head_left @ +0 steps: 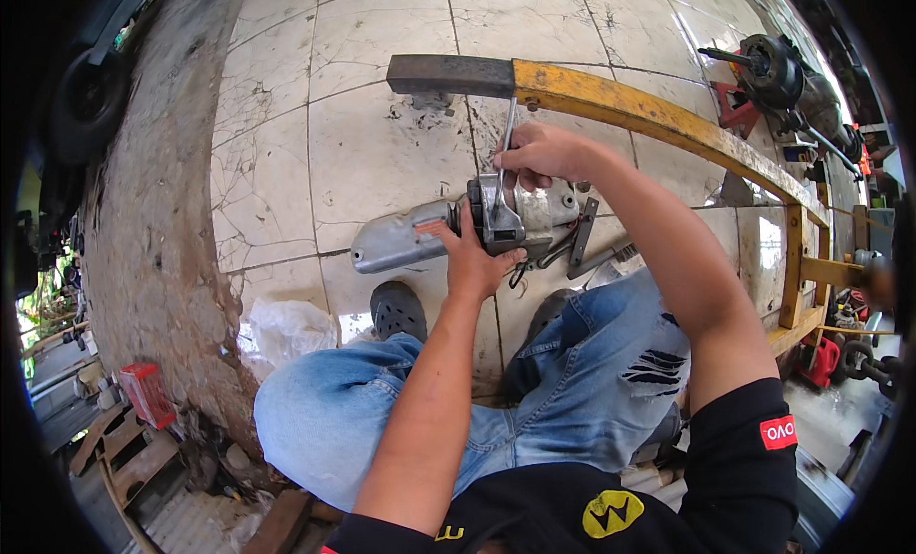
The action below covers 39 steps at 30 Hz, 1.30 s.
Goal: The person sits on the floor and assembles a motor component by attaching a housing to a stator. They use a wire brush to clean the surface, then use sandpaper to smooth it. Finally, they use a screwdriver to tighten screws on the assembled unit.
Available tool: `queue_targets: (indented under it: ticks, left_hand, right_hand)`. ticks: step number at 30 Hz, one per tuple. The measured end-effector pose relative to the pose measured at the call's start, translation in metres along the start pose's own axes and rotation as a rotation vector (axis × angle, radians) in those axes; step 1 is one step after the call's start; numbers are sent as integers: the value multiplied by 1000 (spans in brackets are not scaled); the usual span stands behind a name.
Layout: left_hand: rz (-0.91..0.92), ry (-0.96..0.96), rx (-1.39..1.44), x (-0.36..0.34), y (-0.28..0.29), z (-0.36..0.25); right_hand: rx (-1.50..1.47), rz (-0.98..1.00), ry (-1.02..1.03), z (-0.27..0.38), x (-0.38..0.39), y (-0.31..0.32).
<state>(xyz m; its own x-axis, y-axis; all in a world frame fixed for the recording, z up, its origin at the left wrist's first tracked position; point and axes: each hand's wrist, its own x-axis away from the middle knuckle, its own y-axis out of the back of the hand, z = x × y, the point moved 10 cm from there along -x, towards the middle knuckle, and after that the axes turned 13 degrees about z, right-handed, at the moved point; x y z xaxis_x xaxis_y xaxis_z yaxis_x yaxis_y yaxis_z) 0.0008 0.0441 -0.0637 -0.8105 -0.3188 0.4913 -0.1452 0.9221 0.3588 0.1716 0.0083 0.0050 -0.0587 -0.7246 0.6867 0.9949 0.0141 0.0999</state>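
A grey metal gear housing (527, 210) lies on the tiled floor in front of my feet, with a long cast cover (393, 241) reaching out to its left. My left hand (473, 261) presses against the near side of the housing, thumb and fingers spread around it as a grip. My right hand (540, 157) is closed around a slim silver wrench (509, 134). The wrench slants down over the housing, and its lower end meets the housing top. Which fastener it touches is hidden. Flat dark bars (583, 237) lie just right of the housing.
Beyond the housing, a yellow and black steel beam (611, 101) arches across to a frame at right. A drum-like axle part (771, 72) rests on a red stand (733, 108). White plastic (286, 334) lies by my left shoe (398, 311). Rough ground (162, 182) borders the tiles.
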Motion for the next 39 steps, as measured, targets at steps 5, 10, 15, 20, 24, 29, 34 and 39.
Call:
queue_targets:
  ticks: [5, 10, 15, 20, 24, 29, 34, 39]
  left_hand:
    - [-24, -15, -90, -5, -5, 2]
    - [-18, -28, -51, -5, -3, 0]
    - [-20, -48, -49, -6, -5, 4]
    - [-31, -33, -84, -5, -4, 3]
    - [-22, -31, -46, -7, -7, 5]
    - [-32, -31, -75, -4, -3, 3]
    - [-30, -39, -68, -6, -5, 1]
    - [-53, -39, -88, -2, 0, 2]
  right_hand:
    - [-185, -428, 85, -14, 17, 60]
    - [-118, -225, 102, -14, -1, 25]
    - [-50, -410, 60, -23, 13, 62]
    - [-183, -219, 162, -14, 8, 25]
    - [-62, -394, 2, -36, 28, 61]
    - [-203, -295, 185, -6, 19, 33]
    - [-28, -413, 65, -31, 26, 57]
    - [-155, -284, 133, -3, 21, 21]
